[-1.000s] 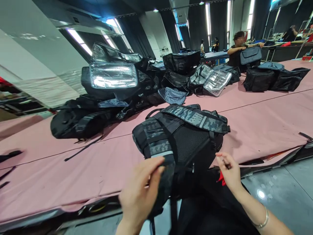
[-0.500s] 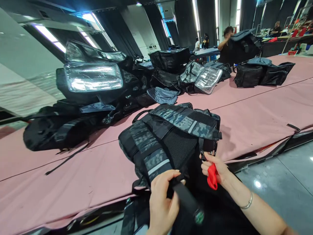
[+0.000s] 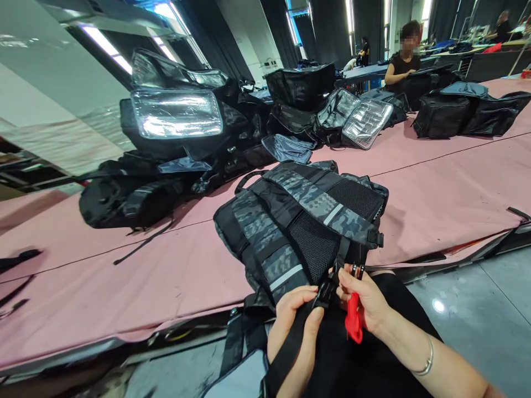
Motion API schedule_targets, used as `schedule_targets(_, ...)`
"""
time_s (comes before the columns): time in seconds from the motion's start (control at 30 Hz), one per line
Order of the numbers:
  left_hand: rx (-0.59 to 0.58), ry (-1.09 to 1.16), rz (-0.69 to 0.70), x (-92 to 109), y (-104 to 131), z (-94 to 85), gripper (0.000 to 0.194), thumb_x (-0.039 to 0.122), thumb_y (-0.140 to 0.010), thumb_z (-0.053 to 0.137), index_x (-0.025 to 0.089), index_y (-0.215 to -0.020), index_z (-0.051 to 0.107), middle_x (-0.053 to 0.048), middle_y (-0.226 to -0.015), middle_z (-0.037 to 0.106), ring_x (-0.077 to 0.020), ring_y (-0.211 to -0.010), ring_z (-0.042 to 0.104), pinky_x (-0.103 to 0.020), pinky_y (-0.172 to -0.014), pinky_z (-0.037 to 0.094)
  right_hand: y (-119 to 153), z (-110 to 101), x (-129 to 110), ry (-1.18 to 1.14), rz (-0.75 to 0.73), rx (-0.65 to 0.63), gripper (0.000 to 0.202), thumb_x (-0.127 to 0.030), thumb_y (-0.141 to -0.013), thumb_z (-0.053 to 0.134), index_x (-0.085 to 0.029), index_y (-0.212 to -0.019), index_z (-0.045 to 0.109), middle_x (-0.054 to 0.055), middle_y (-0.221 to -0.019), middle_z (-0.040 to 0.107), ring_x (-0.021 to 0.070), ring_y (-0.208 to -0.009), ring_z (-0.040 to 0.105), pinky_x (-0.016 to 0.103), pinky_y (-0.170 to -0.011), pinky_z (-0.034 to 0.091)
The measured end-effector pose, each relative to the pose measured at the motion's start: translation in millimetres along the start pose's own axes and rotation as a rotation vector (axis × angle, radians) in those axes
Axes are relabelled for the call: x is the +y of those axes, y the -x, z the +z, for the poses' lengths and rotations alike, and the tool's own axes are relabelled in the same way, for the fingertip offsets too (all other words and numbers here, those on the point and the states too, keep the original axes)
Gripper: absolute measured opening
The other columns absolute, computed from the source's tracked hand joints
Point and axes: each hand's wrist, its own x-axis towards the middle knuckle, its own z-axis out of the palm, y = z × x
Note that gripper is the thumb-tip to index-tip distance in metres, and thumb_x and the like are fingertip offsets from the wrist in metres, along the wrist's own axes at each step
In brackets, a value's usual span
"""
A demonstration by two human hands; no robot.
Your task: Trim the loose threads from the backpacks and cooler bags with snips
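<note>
The backpack [image 3: 302,224] slants lengthwise, handle [image 3: 245,178] pointing away leftward, buckle [image 3: 326,293] gripped by fingers [image 3: 350,280] of both hands [image 3: 284,320] [image 3: 367,301].

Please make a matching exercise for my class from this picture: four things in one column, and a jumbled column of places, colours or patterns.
Column one
1. buckle
2. bracelet
3. shoulder straps
4. table covering

Column two
A. pink
B. camouflage-patterned, with light stripes
C. between the left hand and the right hand
D. around the right forearm

Right pairs
1-C
2-D
3-B
4-A
</note>
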Motion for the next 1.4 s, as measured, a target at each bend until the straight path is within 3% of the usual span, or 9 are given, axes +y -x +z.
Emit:
schedule_targets(0.17, 0.019, -0.060, -0.003, 2, 0, 2.4, 0.019, 0.037, -0.081, 0.054, 0.019, -0.086, 0.056, -0.007, -0.092, 0.062, -0.0200, -0.090, 0.058, -0.038, -0.088, 0.044, 3, 6, -1, -0.049, 0.051, 0.026, 0.053, -0.043, -0.045, 0.086, -0.017, -0.073, 0.050, -0.010, -0.048, 0.036, 0.0045, -0.042, 0.032, 0.017, -0.041, 0.026)
schedule_targets(0.37, -0.059, -0.180, 0.134, 0, -8, -3.1, 0.012, 0.031, -0.081, 0.054, 0.020, -0.085, 0.059, -0.004, -0.087, 0.062, -0.0184, -0.086, 0.058, -0.034, -0.082, 0.046, 4, 2, 4, 0.158, -0.226, -0.091, 0.041, -0.041, -0.061, 0.080, -0.016, -0.066, 0.048, -0.008, -0.052, 0.038, 0.0048, -0.047, 0.029, 0.018, -0.046, 0.025)
schedule_targets(0.47, -0.106, -0.220, 0.208, 0, -14, -5.8, 0.011, 0.029, -0.080, 0.055, 0.020, -0.084, 0.059, -0.004, -0.086, 0.063, -0.0186, -0.086, 0.058, -0.034, -0.080, 0.046, 5, 2, 6, 0.160, -0.229, -0.066, 0.041, -0.042, -0.061, 0.079, -0.017, -0.067, 0.047, -0.007, -0.054, 0.037, 0.0059, -0.048, 0.030, 0.019, -0.047, 0.026)
schedule_targets(0.73, -0.010, -0.047, 0.016, 4, -6, -0.6, 0.014, 0.033, -0.081, 0.053, 0.020, -0.083, 0.058, -0.004, -0.087, 0.061, -0.0183, -0.087, 0.057, -0.034, -0.084, 0.044, 2, 5, 0, 0.037, -0.265, 0.027, 0.044, -0.038, -0.063, 0.078, -0.019, -0.064, 0.039, -0.009, -0.050, 0.030, 0.0055, -0.044, 0.028, 0.017, -0.044, 0.027)
schedule_targets(0.93, -0.076, -0.092, 0.086, 1, -8, -7.0, 0.012, 0.030, -0.080, 0.055, 0.020, -0.085, 0.059, -0.004, -0.088, 0.062, -0.0184, -0.087, 0.057, -0.034, -0.084, 0.045, 5, 10, 8, 0.086, -0.250, -0.084, 0.042, -0.040, -0.066, 0.076, -0.017, -0.063, 0.040, -0.008, -0.053, 0.033, 0.0051, -0.047, 0.028, 0.018, -0.046, 0.025)
schedule_targets(1.1, -0.158, -0.115, 0.109, -1, -12, -11.5, 0.009, 0.027, -0.080, 0.054, 0.020, -0.081, 0.059, -0.004, -0.084, 0.062, -0.0177, -0.084, 0.057, -0.032, -0.080, 0.045, 6, 4, 0, 0.343, -0.278, -0.188, 0.039, -0.041, -0.070, 0.073, -0.016, -0.065, 0.044, -0.007, -0.053, 0.035, 0.0051, -0.047, 0.028, 0.018, -0.046, 0.024)
schedule_targets(1.27, -0.104, -0.171, 0.121, 8, -12, -9.4, 0.010, 0.027, -0.080, 0.052, 0.019, -0.076, 0.057, -0.002, -0.077, 0.062, -0.0167, -0.079, 0.057, -0.031, -0.076, 0.044, 11, 5, 5, 0.369, -0.284, -0.141, 0.037, -0.042, -0.069, 0.073, -0.017, -0.067, 0.047, -0.006, -0.057, 0.036, 0.0062, -0.049, 0.032, 0.018, -0.045, 0.030)
schedule_targets(1.4, -0.155, -0.266, 0.159, 13, -14, -8.2, 0.011, 0.026, -0.084, 0.048, 0.019, -0.083, 0.056, -0.003, -0.082, 0.063, -0.0173, -0.084, 0.057, -0.034, -0.081, 0.044, 9, 0, 13, 0.251, -0.265, -0.064, 0.034, -0.039, -0.067, 0.075, -0.018, -0.070, 0.049, -0.006, -0.061, 0.038, 0.0060, -0.050, 0.036, 0.017, -0.046, 0.034)
